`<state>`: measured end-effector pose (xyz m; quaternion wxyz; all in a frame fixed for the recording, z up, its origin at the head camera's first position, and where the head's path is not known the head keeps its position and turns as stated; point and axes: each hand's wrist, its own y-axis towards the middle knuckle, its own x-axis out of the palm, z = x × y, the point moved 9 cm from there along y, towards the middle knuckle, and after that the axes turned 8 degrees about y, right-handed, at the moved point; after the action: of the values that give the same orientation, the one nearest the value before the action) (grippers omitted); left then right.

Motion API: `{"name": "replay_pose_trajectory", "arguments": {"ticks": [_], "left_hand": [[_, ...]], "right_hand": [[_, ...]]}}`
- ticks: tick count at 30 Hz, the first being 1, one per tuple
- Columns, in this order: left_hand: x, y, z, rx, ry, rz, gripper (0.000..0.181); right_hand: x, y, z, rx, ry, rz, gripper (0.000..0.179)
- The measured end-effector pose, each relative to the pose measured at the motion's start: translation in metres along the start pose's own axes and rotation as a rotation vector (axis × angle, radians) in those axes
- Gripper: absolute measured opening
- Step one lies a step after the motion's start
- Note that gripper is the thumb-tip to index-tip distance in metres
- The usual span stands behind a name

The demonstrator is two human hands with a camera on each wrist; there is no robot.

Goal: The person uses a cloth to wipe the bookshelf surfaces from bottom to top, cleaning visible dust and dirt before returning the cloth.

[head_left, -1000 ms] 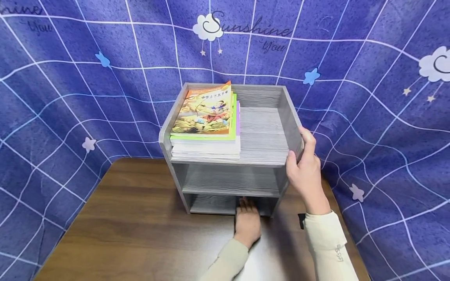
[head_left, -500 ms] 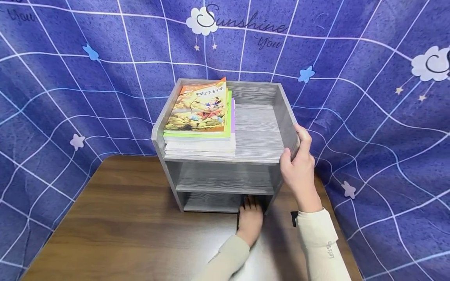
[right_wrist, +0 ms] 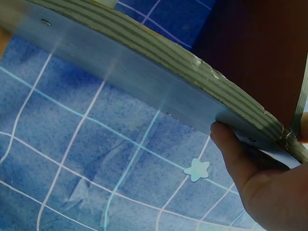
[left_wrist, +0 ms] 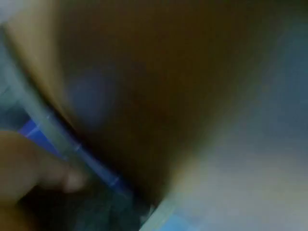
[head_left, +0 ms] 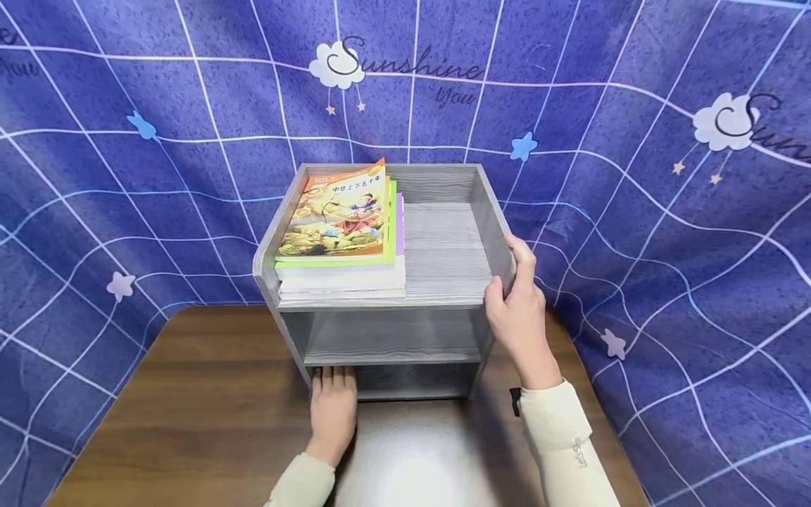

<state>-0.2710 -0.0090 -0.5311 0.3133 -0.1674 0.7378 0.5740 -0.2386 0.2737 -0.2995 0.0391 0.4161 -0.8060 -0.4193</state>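
A grey wood-grain shelf unit (head_left: 393, 357) with three levels stands on the brown table. My right hand (head_left: 521, 310) grips the front of its right side panel (head_left: 491, 222), thumb on the inner side and fingers outside. The right wrist view shows that panel's edge (right_wrist: 159, 62) and a finger (right_wrist: 231, 149) against its outer face. Down at the bottom compartment, my left hand (head_left: 334, 408) reaches in at the left end, back of the hand up and fingers straight. Its fingertips are hidden under the middle shelf. The left wrist view is blurred and dark.
On the top shelf, against the left side, lies a stack of books (head_left: 342, 278) with an illustrated cover uppermost. A blue patterned curtain (head_left: 209, 141) hangs close behind and at both sides. The brown table (head_left: 209, 401) extends in front and to the left.
My left hand has moved from the right part of the bottom compartment to its left end. My right hand keeps its grip on the side panel. The head view has shifted slightly.
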Motion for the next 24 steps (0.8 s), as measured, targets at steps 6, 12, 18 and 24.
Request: {"name": "replay_pose_trajectory", "arguments": {"ticks": [6, 12, 18, 24], "left_hand": [[0.013, -0.014, 0.015, -0.033, 0.13, -0.075, 0.039], [0.022, -0.012, 0.018, -0.085, 0.105, -0.215, 0.037], [0.026, -0.008, 0.036, -0.093, 0.164, -0.245, 0.039], [0.025, 0.002, 0.075, -0.095, 0.166, -0.255, 0.039]], "right_hand": [[0.0, -0.001, 0.001, 0.011, -0.006, -0.008, 0.066], [-0.002, -0.003, 0.002, -0.013, 0.001, -0.031, 0.067], [-0.001, -0.003, 0.002, -0.001, 0.02, -0.07, 0.069], [0.0, -0.002, 0.008, 0.076, 0.039, -0.096, 0.074]]}}
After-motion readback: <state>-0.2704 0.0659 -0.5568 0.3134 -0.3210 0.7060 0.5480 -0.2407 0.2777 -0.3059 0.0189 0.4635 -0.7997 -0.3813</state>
